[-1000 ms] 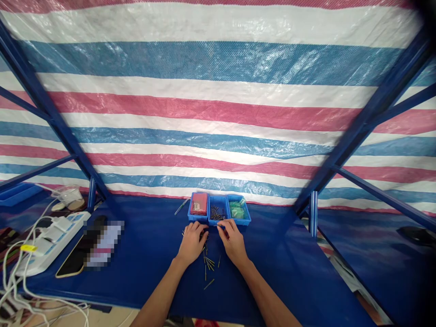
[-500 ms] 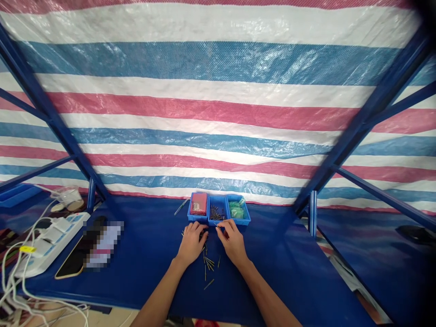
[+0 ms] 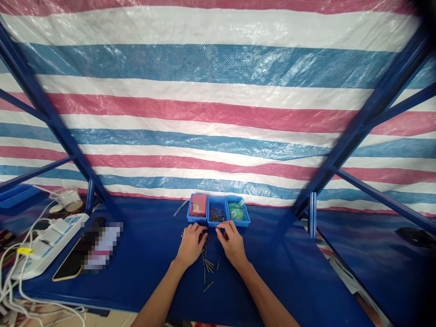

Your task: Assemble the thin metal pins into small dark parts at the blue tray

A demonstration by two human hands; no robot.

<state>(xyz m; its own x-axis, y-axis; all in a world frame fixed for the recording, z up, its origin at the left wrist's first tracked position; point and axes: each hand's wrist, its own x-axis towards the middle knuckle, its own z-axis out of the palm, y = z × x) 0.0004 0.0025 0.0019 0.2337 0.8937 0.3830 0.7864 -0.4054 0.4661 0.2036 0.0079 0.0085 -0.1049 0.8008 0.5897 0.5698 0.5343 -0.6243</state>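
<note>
My left hand (image 3: pixel 190 240) rests on the table over a small pile of thin metal drill bits, its fingers slightly bent and the thumb apart; the pile is mostly hidden under it. My right hand (image 3: pixel 232 240) is at the front edge of the middle blue bin (image 3: pixel 221 203), thumb and fingertips pinched on what looks like a single drill bit, barely visible. More drill bits (image 3: pixel 217 214) lie inside that bin. Loose drill bits (image 3: pixel 208 265) are scattered on the table between my forearms.
A blue bin with red packets (image 3: pixel 198 205) stands on the left, one with green bags (image 3: pixel 236 211) on the right. Behind the left bin lies a pen (image 3: pixel 181 208). Farther left are a phone (image 3: pixel 70 263) and a power strip (image 3: pixel 51 245) with cables. Blue frame posts flank the table.
The view has shifted slightly. My right fingertips have drawn down a little at the middle bin's front edge; my left hand stays over the pile.
</note>
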